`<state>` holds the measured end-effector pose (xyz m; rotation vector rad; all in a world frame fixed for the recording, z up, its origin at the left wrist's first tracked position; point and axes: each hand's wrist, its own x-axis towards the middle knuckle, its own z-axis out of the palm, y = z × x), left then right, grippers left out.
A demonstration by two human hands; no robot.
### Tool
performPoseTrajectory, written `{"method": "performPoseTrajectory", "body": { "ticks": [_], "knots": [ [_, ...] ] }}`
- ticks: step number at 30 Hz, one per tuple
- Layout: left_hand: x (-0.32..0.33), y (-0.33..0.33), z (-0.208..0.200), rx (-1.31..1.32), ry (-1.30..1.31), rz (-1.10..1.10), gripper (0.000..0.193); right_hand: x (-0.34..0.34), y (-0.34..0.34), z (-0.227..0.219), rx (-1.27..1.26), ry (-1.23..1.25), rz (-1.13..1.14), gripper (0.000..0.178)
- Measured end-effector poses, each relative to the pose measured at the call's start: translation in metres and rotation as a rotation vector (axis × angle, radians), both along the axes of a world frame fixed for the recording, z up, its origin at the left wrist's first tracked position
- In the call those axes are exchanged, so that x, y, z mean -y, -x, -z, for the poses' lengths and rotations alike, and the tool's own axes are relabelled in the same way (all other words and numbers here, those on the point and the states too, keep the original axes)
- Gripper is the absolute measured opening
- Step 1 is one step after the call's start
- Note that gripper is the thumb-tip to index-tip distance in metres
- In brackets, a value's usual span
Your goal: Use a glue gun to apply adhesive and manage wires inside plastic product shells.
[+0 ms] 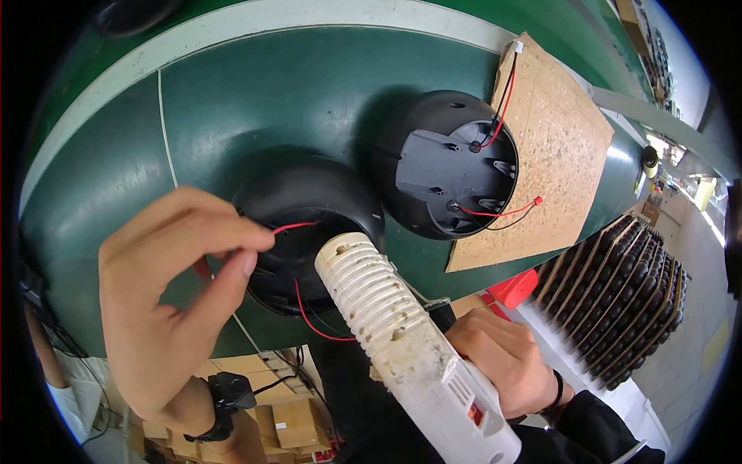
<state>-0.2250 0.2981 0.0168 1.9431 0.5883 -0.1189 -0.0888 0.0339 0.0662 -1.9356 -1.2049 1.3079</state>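
My left hand (178, 286) pinches the end of a red wire (294, 226) between thumb and forefinger. The wire comes out of a round black plastic housing (309, 185) on the bench, its hollow side facing me. A second red wire (303, 298) curves out of the same housing beside a dark one. My right hand (502, 359) is closed around a stained white glue gun (386, 309) with a ribbed barrel. The gun's front end reaches over the housing's opening, and its tip is hidden from this angle.
Another black housing (433, 166), with red and black leads, touches a glue-spotted cardboard sheet (549, 155). Both lie on the green bench (224, 85). Stacked layers of round black parts (618, 301) stand at right, near a red container (514, 290). Cardboard boxes (297, 425) sit below the bench.
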Motion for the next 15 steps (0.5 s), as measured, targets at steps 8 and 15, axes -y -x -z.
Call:
{"method": "performPoseTrajectory", "body": {
  "ticks": [8, 15],
  "knots": [
    [0.055, 0.042, -0.027, 0.011, -0.303, 0.162, 0.034, -0.004, -0.011, -0.016, -0.088, -0.055, 0.083, 0.041],
    [0.085, 0.062, 0.017, 0.101, -0.502, 0.264, 0.041, 0.018, -0.013, -0.004, -0.164, 0.037, 0.039, 0.040]
  ]
}}
